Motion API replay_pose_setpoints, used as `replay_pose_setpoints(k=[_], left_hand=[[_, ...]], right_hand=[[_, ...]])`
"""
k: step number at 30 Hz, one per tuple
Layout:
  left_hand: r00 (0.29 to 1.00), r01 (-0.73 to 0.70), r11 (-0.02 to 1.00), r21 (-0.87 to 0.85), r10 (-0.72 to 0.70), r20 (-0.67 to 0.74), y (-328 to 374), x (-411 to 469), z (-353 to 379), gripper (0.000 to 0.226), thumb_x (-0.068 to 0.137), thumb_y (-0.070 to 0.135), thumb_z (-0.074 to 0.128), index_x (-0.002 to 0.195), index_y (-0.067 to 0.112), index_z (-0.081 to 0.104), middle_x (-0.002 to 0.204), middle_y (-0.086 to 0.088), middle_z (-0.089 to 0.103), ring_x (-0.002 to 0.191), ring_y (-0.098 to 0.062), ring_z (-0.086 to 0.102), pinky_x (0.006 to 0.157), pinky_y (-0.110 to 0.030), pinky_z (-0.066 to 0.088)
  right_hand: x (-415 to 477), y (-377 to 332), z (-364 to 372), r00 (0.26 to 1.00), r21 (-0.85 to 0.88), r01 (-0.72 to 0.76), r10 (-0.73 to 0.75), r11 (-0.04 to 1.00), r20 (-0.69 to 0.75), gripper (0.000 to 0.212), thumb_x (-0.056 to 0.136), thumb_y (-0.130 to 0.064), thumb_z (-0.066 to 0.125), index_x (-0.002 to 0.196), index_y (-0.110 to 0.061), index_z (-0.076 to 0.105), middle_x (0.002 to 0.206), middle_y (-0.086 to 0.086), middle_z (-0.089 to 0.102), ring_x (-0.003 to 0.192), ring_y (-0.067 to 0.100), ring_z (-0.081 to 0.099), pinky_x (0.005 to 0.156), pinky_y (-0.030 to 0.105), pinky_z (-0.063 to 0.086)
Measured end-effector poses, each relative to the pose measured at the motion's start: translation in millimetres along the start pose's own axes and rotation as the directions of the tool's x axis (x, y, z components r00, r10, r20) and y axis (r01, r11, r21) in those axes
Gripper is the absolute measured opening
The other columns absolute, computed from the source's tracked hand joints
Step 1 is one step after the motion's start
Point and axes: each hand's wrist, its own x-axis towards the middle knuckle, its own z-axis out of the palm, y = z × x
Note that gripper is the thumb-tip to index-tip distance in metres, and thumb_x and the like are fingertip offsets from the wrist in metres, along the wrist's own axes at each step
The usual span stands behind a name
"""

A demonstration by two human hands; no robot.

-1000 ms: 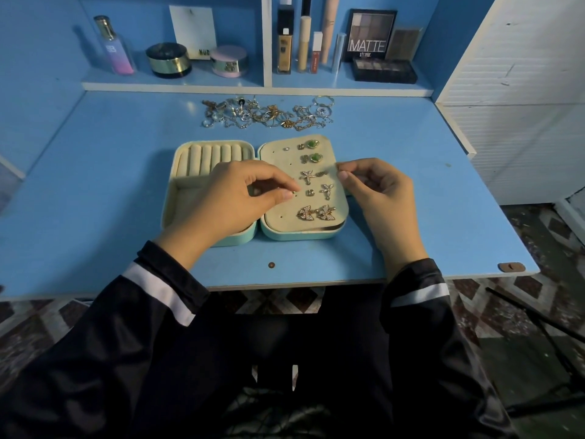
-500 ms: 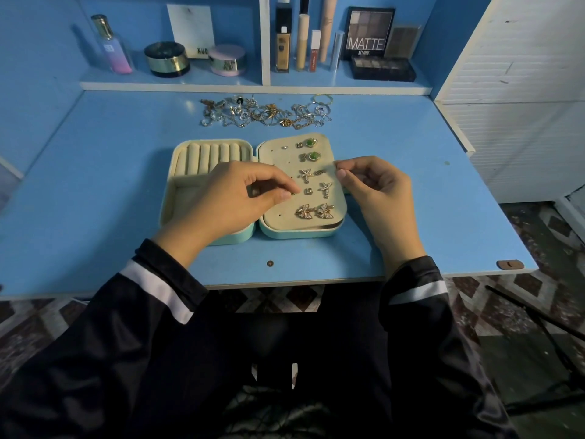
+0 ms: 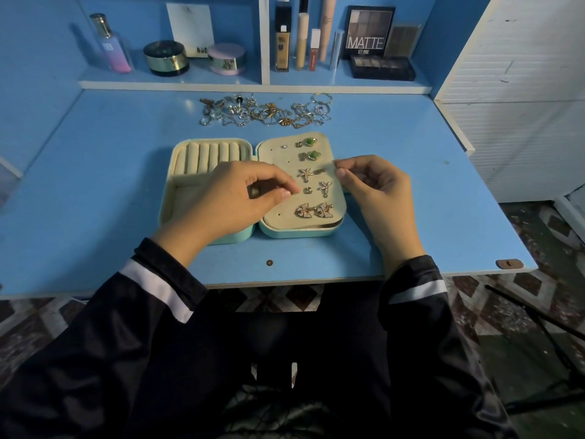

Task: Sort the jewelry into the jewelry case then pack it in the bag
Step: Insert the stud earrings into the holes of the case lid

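A mint jewelry case lies open on the blue desk. Its left half holds cream ring rolls. A cream earring panel on the right half carries green earrings, star-shaped ones and a butterfly pair. My left hand reaches over the case and pinches a small earring at the panel's left side. The panel's right edge is pinched by my right hand. Behind the case lies a pile of loose jewelry. No bag is in view.
A shelf at the back of the desk holds a perfume bottle, round jars, makeup tubes and eyeshadow palettes. A white cabinet stands to the right. A tripod leg crosses the tiled floor at lower right.
Both hands keep their places at the panel. My left fingertips shift only slightly over the panel's left side.
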Motion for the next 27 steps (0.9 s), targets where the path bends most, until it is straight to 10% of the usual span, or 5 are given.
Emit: replay_pose_setpoints(k=[10, 27], left_hand=[[0.998, -0.046, 0.997, 0.06, 0.048, -0.028, 0.4, 1.7, 1.0, 0.01, 0.089, 0.015, 0.07, 0.097, 0.02, 0.075, 0.096, 0.01, 0.068, 0.088, 0.004, 0.06, 0.079, -0.003, 0.04], [0.995, -0.019, 0.999, 0.033, 0.022, -0.097, 0.1, 2.1, 3.0, 0.005, 0.083, 0.019, 0.078, 0.088, 0.019, 0.076, 0.088, 0.008, 0.069, 0.08, -0.012, 0.06, 0.077, -0.028, 0.05]], right_hand=[[-0.1, 0.4, -1.1, 1.0, 0.0, 0.001, -0.001, 1.0, 0.006, 0.004, 0.088, -0.001, 0.066, 0.092, -0.002, 0.069, 0.097, 0.016, 0.072, 0.085, 0.017, 0.067, 0.081, 0.028, 0.056], [0.5, -0.7, -1.0, 1.0, 0.014, 0.008, -0.008, 1.0, 0.013, 0.004, 0.088, -0.002, 0.067, 0.09, -0.006, 0.069, 0.097, 0.014, 0.073, 0.087, 0.017, 0.067, 0.085, 0.034, 0.055]])
